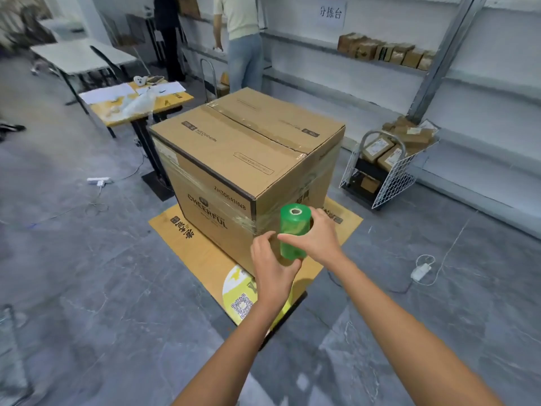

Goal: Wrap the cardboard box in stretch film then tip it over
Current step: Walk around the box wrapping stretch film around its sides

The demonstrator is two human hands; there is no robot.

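Gripped the green film roll point(294, 230) upright at the near corner of the cardboard box point(248, 148), with right hand point(317, 237) wrapped round its middle and left hand point(272, 266) cupped at its lower end. Judged the box stiff, bulky and probably heavy, planted on a flattened cardboard sheet point(199, 250) on the floor and slick where filmed, so best shoved high near the top edge. Spotted a worktop point(140, 106) close behind-left, a wire cart point(389, 174) to the right and loose cables point(95, 205), crowding any walk-round.

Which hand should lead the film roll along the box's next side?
Probably right. The right hand grips the green roll mid-body, on the right-face side of the box corner; the left hand only holds its lower end.
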